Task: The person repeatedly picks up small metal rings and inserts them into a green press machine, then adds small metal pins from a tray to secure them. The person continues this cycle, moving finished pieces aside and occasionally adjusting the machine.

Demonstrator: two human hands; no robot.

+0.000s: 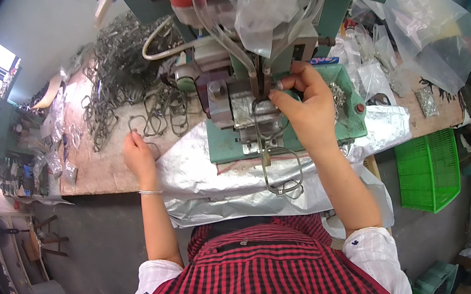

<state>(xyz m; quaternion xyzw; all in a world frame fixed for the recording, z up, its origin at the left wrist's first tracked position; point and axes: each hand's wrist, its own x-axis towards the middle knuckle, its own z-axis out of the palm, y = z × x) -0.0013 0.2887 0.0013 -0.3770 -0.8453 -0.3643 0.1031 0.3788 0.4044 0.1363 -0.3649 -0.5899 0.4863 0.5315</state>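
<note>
At the bench machine (233, 101), my right hand (310, 106) is closed, thumb and forefinger pinched at the top of a thin metal eyeglass frame (302, 171). The frame hangs down over the green base, its upper end between the fingers and the machine's narrow tip. Exactly where it touches the tip is hidden by my fingers. To the left, my left hand (140, 158) rests low over the tabletop, its fingers curled and pinched on a thin wire eyeglass frame (154, 149) that shows beside them. A tangled heap of similar frames (120, 65) lies just beyond.
Right of the machine tip sits a green tray (356, 113) of small metal parts. Silver foil sheeting (194, 186) covers the bench's front edge. Clear plastic bags (431, 39) lie at the back right. On the floor at right stands a green plastic basket (432, 168).
</note>
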